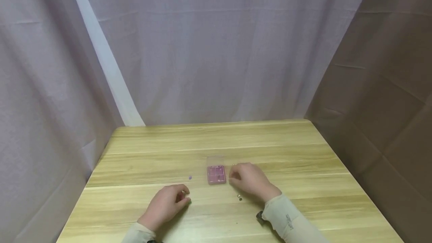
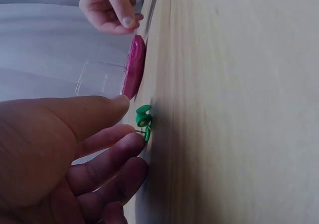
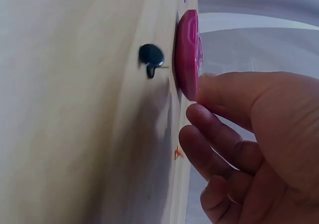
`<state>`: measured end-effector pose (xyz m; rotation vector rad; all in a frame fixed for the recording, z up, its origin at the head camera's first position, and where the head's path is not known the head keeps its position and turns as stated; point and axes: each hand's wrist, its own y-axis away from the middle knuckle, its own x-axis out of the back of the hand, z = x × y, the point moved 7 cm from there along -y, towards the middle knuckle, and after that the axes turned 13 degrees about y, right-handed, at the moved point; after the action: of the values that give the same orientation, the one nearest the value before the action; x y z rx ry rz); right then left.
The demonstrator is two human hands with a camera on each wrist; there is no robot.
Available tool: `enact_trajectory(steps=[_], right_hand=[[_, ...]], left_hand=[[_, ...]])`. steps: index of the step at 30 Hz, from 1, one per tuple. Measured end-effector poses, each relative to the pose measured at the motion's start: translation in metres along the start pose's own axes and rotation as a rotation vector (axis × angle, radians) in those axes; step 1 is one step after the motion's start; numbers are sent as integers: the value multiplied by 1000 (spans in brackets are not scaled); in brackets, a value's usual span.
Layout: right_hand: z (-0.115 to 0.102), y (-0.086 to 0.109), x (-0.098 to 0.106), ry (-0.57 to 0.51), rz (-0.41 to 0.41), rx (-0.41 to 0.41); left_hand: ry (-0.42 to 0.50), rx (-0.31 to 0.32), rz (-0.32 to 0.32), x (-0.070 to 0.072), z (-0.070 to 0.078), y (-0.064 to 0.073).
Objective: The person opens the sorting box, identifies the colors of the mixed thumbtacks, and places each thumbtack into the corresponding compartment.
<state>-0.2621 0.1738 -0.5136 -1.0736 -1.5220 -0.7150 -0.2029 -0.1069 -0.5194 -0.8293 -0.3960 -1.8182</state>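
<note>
A small pink compartment case stands on the table with its clear lid swung open on the far side. My left hand is left of it, low over the table, thumb and index finger apart. Green thumbtacks lie just beyond those fingertips; whether a finger touches one is unclear. My right hand is close to the case's right edge, thumb and index tips nearly together. Nothing shows between them, though a tiny item could be hidden. A dark thumbtack lies nearer the body.
A purple thumbtack lies left of the case. Beside the right hand lies a small orange piece. The wooden table runs back to grey curtains, with a brownish one at the right.
</note>
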Motion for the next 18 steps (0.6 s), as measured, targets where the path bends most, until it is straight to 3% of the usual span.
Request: enact_trajectory(steps=[5,11,18], right_hand=[[3,18,4,49,3,43],[-2,41,8,48,-48,66],[-14,50,7,83,-57,89]], left_hand=[[5,4,6,0,3,1],[-3,17,14,1,2,2],[6,13,18,0,0,4]])
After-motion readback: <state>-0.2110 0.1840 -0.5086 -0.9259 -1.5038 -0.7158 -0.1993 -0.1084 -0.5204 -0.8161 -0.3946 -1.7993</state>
